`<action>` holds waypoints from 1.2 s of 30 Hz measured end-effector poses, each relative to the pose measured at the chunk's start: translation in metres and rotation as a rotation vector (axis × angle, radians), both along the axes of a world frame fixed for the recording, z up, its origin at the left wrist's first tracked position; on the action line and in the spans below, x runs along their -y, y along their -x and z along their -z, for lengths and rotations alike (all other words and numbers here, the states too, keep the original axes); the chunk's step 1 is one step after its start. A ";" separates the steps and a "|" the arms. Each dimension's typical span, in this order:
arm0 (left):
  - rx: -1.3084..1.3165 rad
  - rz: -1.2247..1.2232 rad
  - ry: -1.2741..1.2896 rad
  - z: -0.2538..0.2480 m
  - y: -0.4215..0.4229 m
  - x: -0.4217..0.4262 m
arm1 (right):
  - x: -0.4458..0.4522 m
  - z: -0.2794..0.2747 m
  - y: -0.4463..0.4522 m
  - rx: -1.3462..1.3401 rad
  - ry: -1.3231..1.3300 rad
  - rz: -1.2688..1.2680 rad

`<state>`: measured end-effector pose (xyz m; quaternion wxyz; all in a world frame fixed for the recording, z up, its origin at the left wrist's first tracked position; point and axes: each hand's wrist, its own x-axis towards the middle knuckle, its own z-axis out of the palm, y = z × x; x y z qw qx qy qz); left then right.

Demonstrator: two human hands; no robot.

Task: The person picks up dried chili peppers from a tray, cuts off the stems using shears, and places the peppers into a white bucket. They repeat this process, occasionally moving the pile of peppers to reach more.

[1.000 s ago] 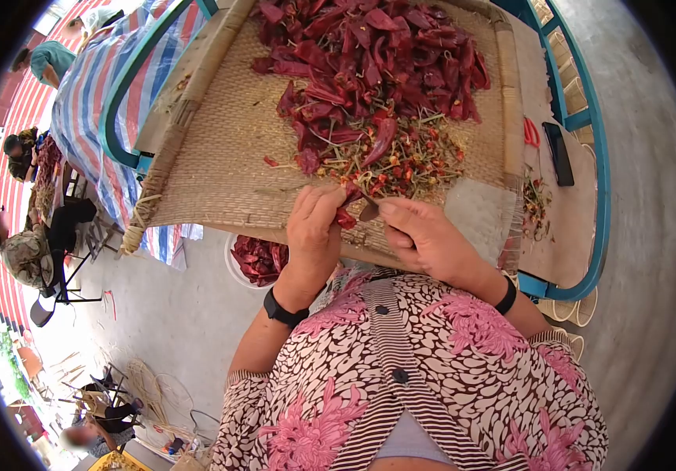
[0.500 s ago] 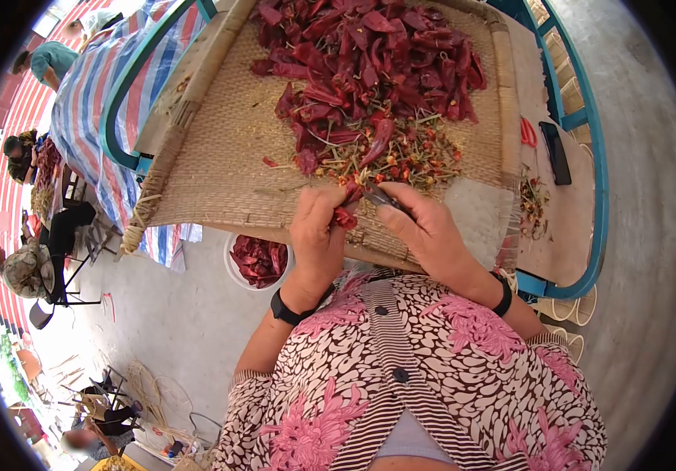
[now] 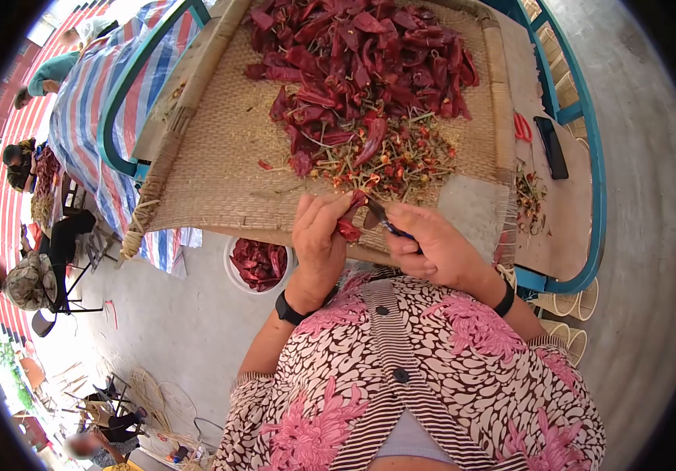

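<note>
A wide, tan woven tray with a rolled rim [image 3: 220,141] fills the upper middle of the frame, over a teal-framed worktop [image 3: 562,239] that shows at the right. A broad mound of dark red, wrinkled dried peppers [image 3: 369,63] covers the tray's upper part, with a looser heap of pale stems and orange-red caps [image 3: 405,161] just below it. At the tray's near edge, centre frame, are the left hand [image 3: 320,231] and the right hand [image 3: 436,247]. Left of centre, lower than the tray, stands a round white bowl [image 3: 234,280] of red peppers. Smallest is one crumpled red pepper piece [image 3: 349,228] between the hands, its upper end level with the left fingertips; the left fingers are clamped on it. The right fingers are closed around the handle of a dark-bladed cutting tool [image 3: 374,213], its blade just beside the pepper.

To work well here, the left grip should stay firm and low, the blade angled away from those fingertips, with short, controlled strokes close to the cap end.

Against half a second ago, the blade sits lower, the right hand is more curled, and the pale stem tip above the pepper no longer shows.
</note>
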<state>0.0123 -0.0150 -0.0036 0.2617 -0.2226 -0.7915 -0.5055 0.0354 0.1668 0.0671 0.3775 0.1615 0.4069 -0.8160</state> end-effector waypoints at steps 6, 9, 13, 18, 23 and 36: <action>0.091 0.068 -0.040 -0.001 -0.007 -0.008 | -0.004 0.019 -0.003 -0.678 -0.689 0.074; 0.323 0.156 -0.082 0.004 -0.022 -0.008 | -0.018 0.007 0.012 -0.563 -0.618 0.234; 0.644 0.312 -0.499 0.004 -0.022 -0.011 | -0.032 0.014 0.023 -0.076 -0.002 0.302; 0.780 0.369 -0.627 -0.006 -0.015 -0.009 | -0.040 0.042 0.027 0.352 0.508 0.380; 0.760 0.054 -0.356 -0.045 0.018 -0.004 | -0.053 0.065 0.027 0.502 0.570 0.363; 0.704 -0.070 0.618 -0.005 0.126 -0.056 | -0.041 0.039 0.016 0.207 0.226 0.277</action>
